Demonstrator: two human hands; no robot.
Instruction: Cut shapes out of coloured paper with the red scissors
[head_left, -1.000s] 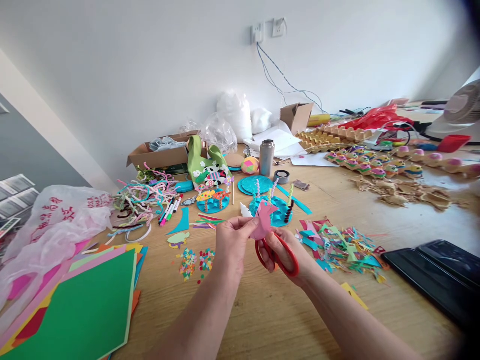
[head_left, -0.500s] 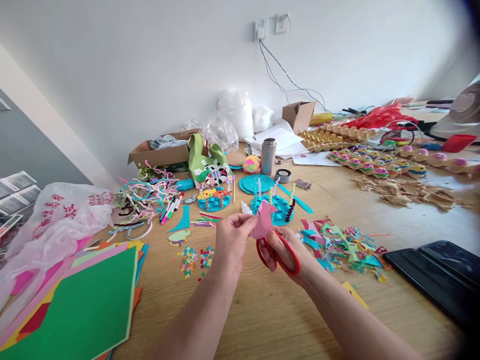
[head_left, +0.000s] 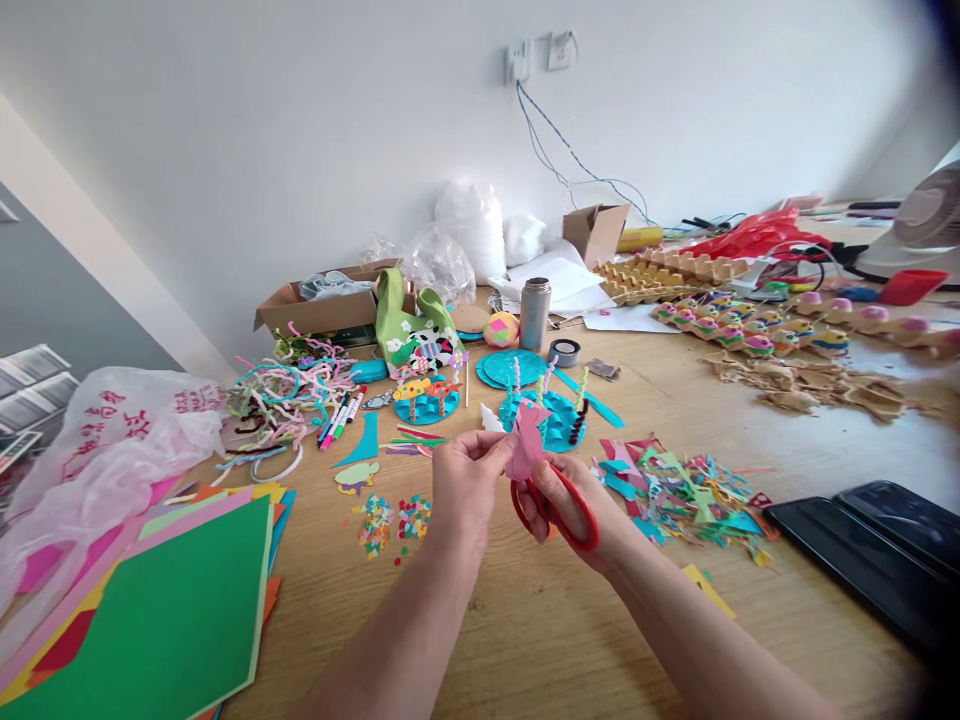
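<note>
Between the thumb and fingers of my left hand (head_left: 466, 478) is a piece of pink paper (head_left: 528, 445), held upright above the table. My right hand (head_left: 574, 500) grips red-handled scissors (head_left: 581, 525), fingers through the loops. The scissor blades are hidden behind the paper and my fingers, so whether they touch the paper cannot be seen. Just beyond the paper stands a blue egg-carton base (head_left: 564, 430) with fuzzy pipe-cleaner stems. To its left is a smaller blue base (head_left: 426, 408) bearing orange and yellow paper fish.
Paper scraps (head_left: 690, 490) lie right of my hands, with a black phone (head_left: 840, 550) beyond. Coloured paper sheets (head_left: 172, 600) and pipe cleaners (head_left: 292, 390) are at left. A metal flask (head_left: 535, 315), a tape roll (head_left: 565, 352) and painted egg-carton pieces (head_left: 750, 325) stand farther back.
The pink paper has turned slightly in my left hand and looks narrower. My right hand stays on the scissors, almost in the same place.
</note>
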